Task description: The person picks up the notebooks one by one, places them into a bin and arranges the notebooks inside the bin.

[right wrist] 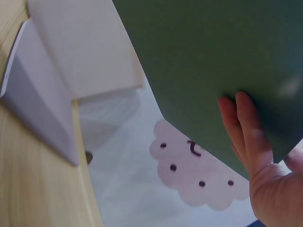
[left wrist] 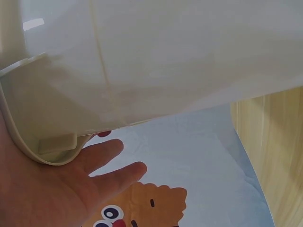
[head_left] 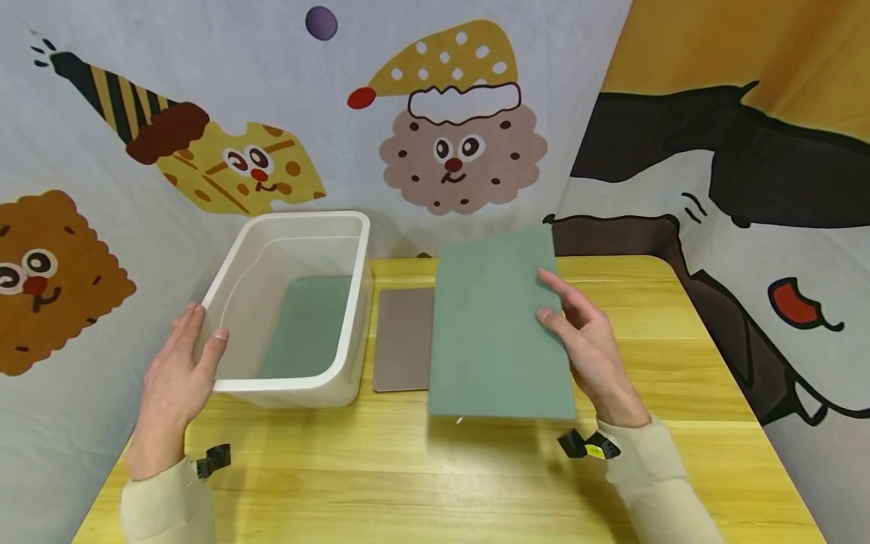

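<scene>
Green notebook [head_left: 499,332] | right hand [head_left: 598,351] pinching it | left hand [head_left: 174,378] spread at white bin's [head_left: 292,384] rim | wood-grain table [head_left: 353,468] | cartoon-print curtain [head_left: 340,151]

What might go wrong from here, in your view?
The flat green rectangular piece could slip, as the right hand holds it near one edge only. Lowered carelessly, it might catch the flat brown rectangular piece, which it partly hides in the head view. The white rectangular plastic bin might shift if the left hand, resting at its rim, pushes.
</scene>
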Motion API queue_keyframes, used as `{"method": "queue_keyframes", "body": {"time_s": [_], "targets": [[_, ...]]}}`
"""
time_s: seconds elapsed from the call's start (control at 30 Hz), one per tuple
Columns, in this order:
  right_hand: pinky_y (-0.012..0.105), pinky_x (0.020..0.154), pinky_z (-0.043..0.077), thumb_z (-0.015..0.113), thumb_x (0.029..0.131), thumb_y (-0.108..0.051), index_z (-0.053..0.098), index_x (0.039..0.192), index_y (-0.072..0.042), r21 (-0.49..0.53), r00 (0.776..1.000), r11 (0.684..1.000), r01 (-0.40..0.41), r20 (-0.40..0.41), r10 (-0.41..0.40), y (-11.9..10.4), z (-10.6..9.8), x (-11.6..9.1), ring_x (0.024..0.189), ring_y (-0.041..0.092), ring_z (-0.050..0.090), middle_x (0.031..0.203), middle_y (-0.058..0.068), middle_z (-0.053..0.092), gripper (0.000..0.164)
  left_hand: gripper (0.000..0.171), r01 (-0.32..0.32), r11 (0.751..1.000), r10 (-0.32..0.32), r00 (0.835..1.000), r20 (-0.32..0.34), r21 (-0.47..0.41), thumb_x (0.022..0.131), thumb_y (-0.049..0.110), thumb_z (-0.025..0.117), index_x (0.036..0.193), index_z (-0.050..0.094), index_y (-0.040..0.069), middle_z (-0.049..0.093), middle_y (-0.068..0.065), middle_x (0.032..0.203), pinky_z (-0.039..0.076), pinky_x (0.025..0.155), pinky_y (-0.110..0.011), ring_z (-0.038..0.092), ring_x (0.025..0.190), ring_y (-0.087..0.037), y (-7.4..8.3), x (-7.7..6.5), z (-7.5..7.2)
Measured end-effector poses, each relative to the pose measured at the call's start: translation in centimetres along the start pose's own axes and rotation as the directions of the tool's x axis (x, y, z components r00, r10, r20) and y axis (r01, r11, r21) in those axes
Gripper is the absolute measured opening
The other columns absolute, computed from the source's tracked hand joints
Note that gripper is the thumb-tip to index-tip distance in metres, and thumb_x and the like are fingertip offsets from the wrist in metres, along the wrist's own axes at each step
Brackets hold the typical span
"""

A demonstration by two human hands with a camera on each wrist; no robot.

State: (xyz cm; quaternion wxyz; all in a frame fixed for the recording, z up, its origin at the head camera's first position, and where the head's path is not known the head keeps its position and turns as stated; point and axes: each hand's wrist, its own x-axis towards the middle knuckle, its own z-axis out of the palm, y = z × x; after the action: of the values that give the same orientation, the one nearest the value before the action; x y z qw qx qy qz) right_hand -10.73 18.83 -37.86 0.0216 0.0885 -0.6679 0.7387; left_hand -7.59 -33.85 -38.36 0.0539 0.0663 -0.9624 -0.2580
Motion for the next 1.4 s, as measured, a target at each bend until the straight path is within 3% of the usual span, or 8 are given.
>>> {"method": "queue_keyframes", "body": {"time_s": [0.07,0.23,0.3,0.4,1.1,1.27,1.4], "targets": [[0.020,0.103,0.047,0.061,0.104,-0.005,0.048,0.155,-0.007,0.026,1.000,1.000,0.005,0.000,-0.005,-0.4,0.6,0.1,0.150,0.020,0.033,0.167,0.005,0.033,0.053,0.071,0.000,1.000,0.000,1.000,-0.001,-0.001,0.112,0.049,0.028,0.166,0.012,0.006,0.006,-0.018,0.172,0.009,0.116,-0.077,0.005,0.156,-0.048,0.0,0.0,0.0],[0.028,0.084,0.060,0.061,0.104,-0.008,0.049,0.156,-0.013,0.117,1.000,0.993,-0.016,-0.008,0.018,-1.1,2.2,0.4,0.115,0.021,0.063,0.145,0.011,0.054,0.053,0.071,0.003,1.000,-0.003,1.000,-0.003,-0.004,0.112,0.049,0.029,0.166,0.012,0.005,0.006,-0.018,0.172,0.010,0.115,-0.078,0.006,0.155,-0.049,0.0,0.0,0.0],[0.030,0.077,0.062,0.061,0.105,-0.009,0.049,0.156,-0.015,0.146,1.000,0.989,-0.024,-0.009,0.026,-1.4,2.7,0.5,0.103,0.020,0.067,0.133,0.012,0.058,0.053,0.072,0.005,1.000,-0.005,1.000,-0.002,-0.004,0.112,0.049,0.029,0.166,0.012,0.005,0.006,-0.018,0.172,0.010,0.115,-0.078,0.006,0.156,-0.049,0.0,-0.1,0.0],[0.030,0.075,0.062,0.060,0.105,-0.009,0.049,0.156,-0.015,0.168,1.000,0.986,-0.018,-0.011,0.020,-1.7,3.5,0.8,0.099,0.018,0.068,0.129,0.011,0.060,0.053,0.072,0.005,1.000,-0.005,1.000,-0.001,-0.003,0.112,0.049,0.029,0.166,0.012,0.006,0.006,-0.018,0.172,0.010,0.115,-0.078,0.006,0.156,-0.049,0.1,0.0,0.0],[0.029,0.081,0.059,0.059,0.104,-0.011,0.052,0.154,-0.018,0.337,1.000,0.941,-0.007,0.030,-0.003,-2.8,10.3,3.4,0.111,0.021,0.061,0.143,0.010,0.054,0.051,0.071,-0.020,1.000,0.020,1.000,-0.006,-0.017,0.112,0.048,0.029,0.165,0.012,0.004,0.007,-0.019,0.172,0.009,0.116,-0.077,0.006,0.156,-0.048,-0.1,0.0,-0.1],[0.028,0.088,0.056,0.060,0.103,-0.010,0.052,0.154,-0.019,0.332,0.998,0.943,0.005,0.059,-0.026,-2.7,12.4,4.4,0.119,0.022,0.058,0.148,0.007,0.054,0.053,0.071,-0.029,0.999,0.029,1.000,-0.008,-0.025,0.112,0.048,0.028,0.166,0.012,0.005,0.007,-0.018,0.172,0.009,0.116,-0.077,0.007,0.156,-0.048,-0.2,0.0,-0.1],[0.029,0.108,0.046,0.058,0.102,-0.007,0.048,0.156,-0.015,0.340,0.995,0.940,0.025,0.081,-0.056,-2.7,14.4,5.2,0.137,0.016,0.048,0.158,-0.003,0.047,0.056,0.069,-0.046,0.998,0.046,0.999,-0.009,-0.041,0.113,0.047,0.027,0.166,0.013,0.005,0.007,-0.017,0.173,0.010,0.116,-0.077,0.007,0.156,-0.047,-0.3,0.1,-0.3]]}}
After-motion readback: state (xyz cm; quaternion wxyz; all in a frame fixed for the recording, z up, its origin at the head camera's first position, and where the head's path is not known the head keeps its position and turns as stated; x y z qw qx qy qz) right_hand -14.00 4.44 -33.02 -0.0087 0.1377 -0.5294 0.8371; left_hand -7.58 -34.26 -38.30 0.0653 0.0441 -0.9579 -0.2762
